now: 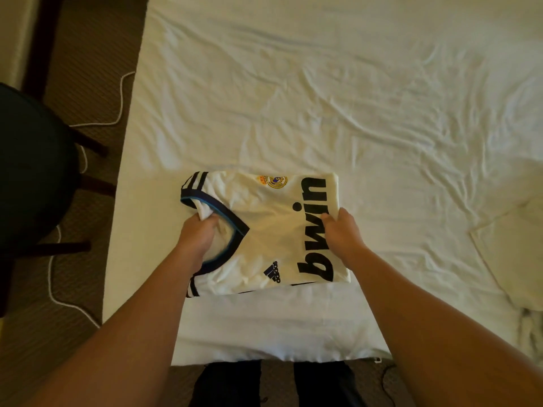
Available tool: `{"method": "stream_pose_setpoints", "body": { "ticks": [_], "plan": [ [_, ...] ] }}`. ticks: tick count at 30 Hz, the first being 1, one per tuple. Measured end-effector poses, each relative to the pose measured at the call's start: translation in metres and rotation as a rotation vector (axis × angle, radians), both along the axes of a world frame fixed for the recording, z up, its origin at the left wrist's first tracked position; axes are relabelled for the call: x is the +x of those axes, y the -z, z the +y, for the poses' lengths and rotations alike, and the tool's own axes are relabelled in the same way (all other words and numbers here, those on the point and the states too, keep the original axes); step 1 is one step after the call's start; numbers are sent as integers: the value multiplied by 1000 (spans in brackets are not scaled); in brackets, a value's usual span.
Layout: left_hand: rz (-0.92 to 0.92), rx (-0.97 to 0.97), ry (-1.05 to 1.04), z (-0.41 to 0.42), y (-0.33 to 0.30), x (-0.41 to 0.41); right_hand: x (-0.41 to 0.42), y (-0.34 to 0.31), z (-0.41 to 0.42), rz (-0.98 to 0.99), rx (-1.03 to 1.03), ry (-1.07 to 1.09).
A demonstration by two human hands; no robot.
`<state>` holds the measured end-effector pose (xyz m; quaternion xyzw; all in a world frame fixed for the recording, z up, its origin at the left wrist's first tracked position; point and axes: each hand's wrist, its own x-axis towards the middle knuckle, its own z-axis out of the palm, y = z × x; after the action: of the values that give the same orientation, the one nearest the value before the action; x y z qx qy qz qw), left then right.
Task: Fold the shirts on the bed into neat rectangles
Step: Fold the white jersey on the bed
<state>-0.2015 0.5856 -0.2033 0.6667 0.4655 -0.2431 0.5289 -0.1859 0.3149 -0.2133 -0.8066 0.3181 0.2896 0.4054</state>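
A white football jersey (264, 227) with black "bwin" lettering, a crest and a dark V-neck collar lies folded into a rectangle near the front of the bed (323, 98). Its collar points left. My left hand (198, 233) grips the fabric at the collar, fingers curled into the neck opening. My right hand (340, 230) grips the folded right edge by the lettering, with its fingers over the top of the fabric.
White fabric (514, 254), perhaps a pillow or another garment, lies at the right edge of the bed. A dark chair (32, 171) stands on the carpet to the left, with a white cable (73, 289) trailing along the floor beside the bed.
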Motion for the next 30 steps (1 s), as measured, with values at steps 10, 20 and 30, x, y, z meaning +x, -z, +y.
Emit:
{"method": "stream_pose_setpoints", "body": {
  "ticks": [10, 20, 30],
  "plan": [
    [-234, -58, -58, 25, -137, 41, 46, -135, 19, -275, -8, -4],
    [-441, 14, -97, 39, -316, 53, 80, -311, 32, -536, -62, -187],
    [-569, 188, -328, 51, -416, -18, 80, -404, 69, -728, 114, -490]
  ]
}}
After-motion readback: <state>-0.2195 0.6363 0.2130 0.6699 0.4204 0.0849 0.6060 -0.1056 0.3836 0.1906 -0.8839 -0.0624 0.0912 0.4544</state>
